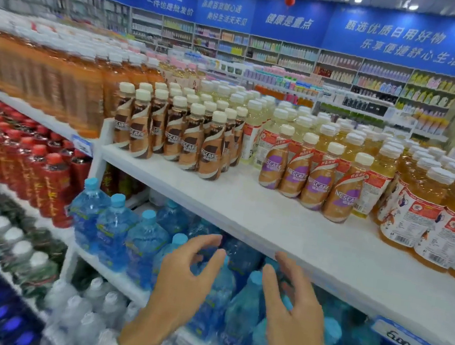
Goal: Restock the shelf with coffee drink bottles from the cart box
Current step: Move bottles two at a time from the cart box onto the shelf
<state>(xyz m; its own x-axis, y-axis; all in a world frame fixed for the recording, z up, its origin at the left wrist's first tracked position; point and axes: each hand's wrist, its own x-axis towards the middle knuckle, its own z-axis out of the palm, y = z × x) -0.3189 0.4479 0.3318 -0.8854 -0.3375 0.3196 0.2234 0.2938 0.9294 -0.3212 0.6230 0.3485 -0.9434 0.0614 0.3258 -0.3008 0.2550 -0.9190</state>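
On the white top shelf [259,206] stand several brown-label coffee drink bottles [190,137] with cream caps, in rows at the left. To their right a short row of purple-label coffee bottles [316,179] runs diagonally. A bare strip of shelf lies between and in front of the two groups. My left hand [182,289] and my right hand [294,309] hover below the shelf's front edge, fingers spread and curled, holding nothing. The cart box is out of view.
Amber tea bottles [437,221] crowd the shelf's right end and more orange-brown bottles [56,81] stand on the left bay. Blue water bottles [122,233] fill the shelf under my hands. Red-capped bottles [29,163] sit lower left. A price tag [399,337] hangs at the shelf edge.
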